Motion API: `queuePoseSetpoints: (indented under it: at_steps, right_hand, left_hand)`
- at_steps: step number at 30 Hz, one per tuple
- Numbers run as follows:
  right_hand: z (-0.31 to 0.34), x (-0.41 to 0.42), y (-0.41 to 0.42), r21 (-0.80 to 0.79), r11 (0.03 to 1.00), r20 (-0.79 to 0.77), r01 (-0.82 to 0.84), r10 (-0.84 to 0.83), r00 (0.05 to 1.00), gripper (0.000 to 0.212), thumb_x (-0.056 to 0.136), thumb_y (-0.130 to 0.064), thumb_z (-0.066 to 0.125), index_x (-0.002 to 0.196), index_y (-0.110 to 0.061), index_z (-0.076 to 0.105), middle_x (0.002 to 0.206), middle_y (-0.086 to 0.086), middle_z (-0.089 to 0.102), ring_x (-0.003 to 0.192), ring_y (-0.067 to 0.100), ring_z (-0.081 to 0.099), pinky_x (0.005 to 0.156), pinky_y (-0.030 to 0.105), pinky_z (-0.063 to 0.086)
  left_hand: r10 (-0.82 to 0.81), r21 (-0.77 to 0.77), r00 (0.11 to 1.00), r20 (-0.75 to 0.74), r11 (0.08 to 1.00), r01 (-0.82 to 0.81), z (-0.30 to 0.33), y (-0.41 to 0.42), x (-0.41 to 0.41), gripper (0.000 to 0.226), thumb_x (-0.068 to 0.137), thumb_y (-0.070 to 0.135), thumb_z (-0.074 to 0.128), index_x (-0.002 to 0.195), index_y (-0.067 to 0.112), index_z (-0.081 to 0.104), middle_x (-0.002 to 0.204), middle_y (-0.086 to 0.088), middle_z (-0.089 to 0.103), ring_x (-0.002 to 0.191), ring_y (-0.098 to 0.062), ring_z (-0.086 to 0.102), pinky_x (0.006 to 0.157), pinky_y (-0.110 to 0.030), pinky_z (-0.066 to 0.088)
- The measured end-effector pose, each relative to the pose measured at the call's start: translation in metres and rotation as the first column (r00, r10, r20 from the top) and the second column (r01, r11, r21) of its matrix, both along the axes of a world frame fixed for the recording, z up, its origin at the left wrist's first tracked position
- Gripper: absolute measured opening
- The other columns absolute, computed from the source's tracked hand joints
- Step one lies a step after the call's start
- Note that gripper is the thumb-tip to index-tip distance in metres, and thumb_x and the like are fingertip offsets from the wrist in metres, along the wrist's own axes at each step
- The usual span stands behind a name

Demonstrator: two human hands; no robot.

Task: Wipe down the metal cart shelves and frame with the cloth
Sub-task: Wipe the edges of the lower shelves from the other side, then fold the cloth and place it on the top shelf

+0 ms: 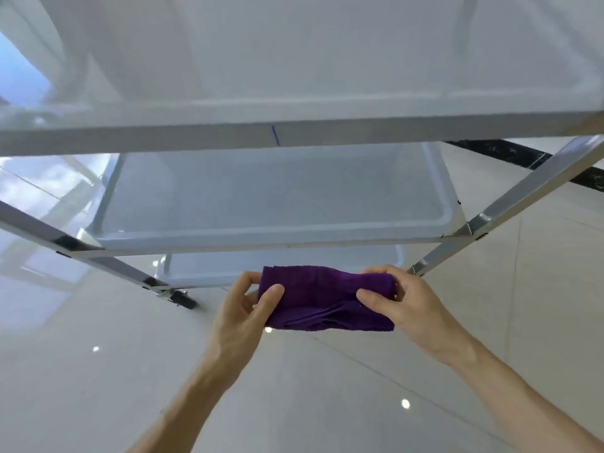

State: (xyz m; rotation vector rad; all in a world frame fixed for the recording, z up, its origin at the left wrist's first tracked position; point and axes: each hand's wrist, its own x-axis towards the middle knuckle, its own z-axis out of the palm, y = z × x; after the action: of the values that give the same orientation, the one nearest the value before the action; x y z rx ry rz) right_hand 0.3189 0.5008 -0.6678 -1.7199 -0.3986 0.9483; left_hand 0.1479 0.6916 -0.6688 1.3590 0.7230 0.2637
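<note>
You are holding the purple cloth [327, 299] folded into a thick pad, in the air just in front of the metal cart [294, 138] and level with its bottom shelf [277, 266]. Your left hand [242, 308] pinches the cloth's left end between thumb and curled fingers; your right hand [402, 305] grips the right end the same way, thumb on the near face. The cloth touches no part of the cart.

Judging from that, you look to be folding or refolding the cloth between passes rather than wiping. How much is already wiped cannot be told: the top shelf [294, 60], the middle shelf [277, 197] and the cart's legs [523, 194] all look pale and shiny, with no visible streaks, wet patches or dirt. A thin dark thread or mark [275, 135] sits on the front rail of the top shelf and probably still needs a pass. The bottom shelf, nearest the cloth, seems the likely next surface.
</note>
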Motion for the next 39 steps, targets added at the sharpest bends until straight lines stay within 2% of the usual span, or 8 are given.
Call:
queuePoseSetpoints:
  at_steps: [11,15,18,22,24,26,30,39]
  right_hand:
    - [0.234,0.003,0.056,0.243,0.970,0.194,-0.021,-0.027,0.981,0.027,0.083,-0.030,0.079,0.106,-0.035,0.067,0.090,0.000,0.075,0.082,0.018,0.074,0.070,0.026,0.060]
    - [0.270,0.046,0.110,0.260,0.965,0.243,0.036,-0.101,0.965,0.032,0.089,-0.027,0.073,0.117,-0.025,0.059,0.091,0.001,0.077,0.085,0.019,0.075,0.076,0.032,0.060]
    - [0.268,0.078,0.135,0.098,0.995,0.407,0.032,-0.069,0.911,0.046,0.093,-0.037,0.066,0.133,-0.024,0.048,0.113,-0.004,0.073,0.100,0.009,0.069,0.089,0.025,0.053]
    - [0.242,0.110,0.124,-0.308,0.951,0.759,0.017,0.235,0.608,0.057,0.096,-0.042,0.059,0.145,-0.019,0.043,0.144,0.003,0.053,0.134,0.023,0.046,0.107,0.031,0.035]
    - [0.226,0.119,0.108,-0.502,0.863,0.767,0.055,0.414,0.490,0.063,0.096,-0.056,0.046,0.151,-0.026,0.034,0.157,-0.001,0.038,0.145,0.025,0.030,0.117,0.042,0.024]
    - [0.211,0.125,0.093,-0.640,0.766,0.691,0.069,0.533,0.489,0.069,0.092,-0.072,0.021,0.155,-0.044,0.014,0.165,-0.015,0.010,0.152,0.015,0.004,0.122,0.043,0.004]
    - [0.197,0.130,0.083,-0.643,0.761,0.699,0.085,0.537,0.473,0.072,0.083,-0.083,-0.005,0.150,-0.056,-0.005,0.162,-0.026,-0.010,0.150,0.005,-0.013,0.121,0.039,-0.011]
    - [0.199,0.153,0.040,-0.647,0.744,0.718,0.164,0.523,0.459,0.073,0.082,-0.082,-0.011,0.150,-0.056,-0.002,0.160,-0.027,-0.008,0.151,0.003,-0.009,0.124,0.038,-0.004]
  left_hand:
    - [0.124,0.300,0.982,0.145,0.940,-0.163,0.233,0.047,-0.005,0.010,0.089,0.038,0.062,0.093,0.029,0.065,0.084,0.000,0.078,0.070,-0.014,0.074,0.060,-0.013,0.052]
    - [0.118,0.310,0.986,0.118,0.939,-0.150,0.266,0.098,0.047,0.019,0.098,0.034,0.059,0.114,0.025,0.060,0.100,-0.001,0.077,0.091,-0.017,0.074,0.083,-0.033,0.056]
    - [0.123,0.379,0.992,-0.004,0.918,-0.113,0.269,0.133,0.075,0.036,0.098,0.036,0.058,0.131,0.025,0.050,0.124,0.006,0.066,0.103,-0.010,0.067,0.087,-0.029,0.051]
    - [0.136,0.682,0.962,-0.236,0.728,0.064,0.253,0.158,0.067,0.039,0.097,0.032,0.059,0.134,0.022,0.052,0.133,0.003,0.056,0.120,-0.019,0.055,0.094,-0.029,0.042]
    - [0.128,0.783,0.920,-0.370,0.576,0.235,0.243,0.163,0.055,0.044,0.098,0.036,0.056,0.139,0.024,0.049,0.144,-0.001,0.049,0.132,-0.024,0.043,0.107,-0.037,0.034]
    - [0.129,0.791,0.854,-0.504,0.466,0.396,0.230,0.164,0.047,0.051,0.100,0.044,0.045,0.148,0.028,0.037,0.158,0.002,0.032,0.145,-0.023,0.026,0.119,-0.043,0.021]
    - [0.199,0.771,0.772,-0.604,0.392,0.502,0.204,0.150,0.046,0.057,0.101,0.050,0.008,0.157,0.036,0.010,0.166,0.009,0.002,0.153,-0.017,-0.006,0.123,-0.044,-0.007]
    - [0.227,0.784,0.759,-0.610,0.310,0.538,0.200,0.112,0.081,0.076,0.085,0.050,-0.018,0.157,0.036,0.002,0.166,0.009,-0.003,0.152,-0.017,-0.011,0.121,-0.044,-0.013]
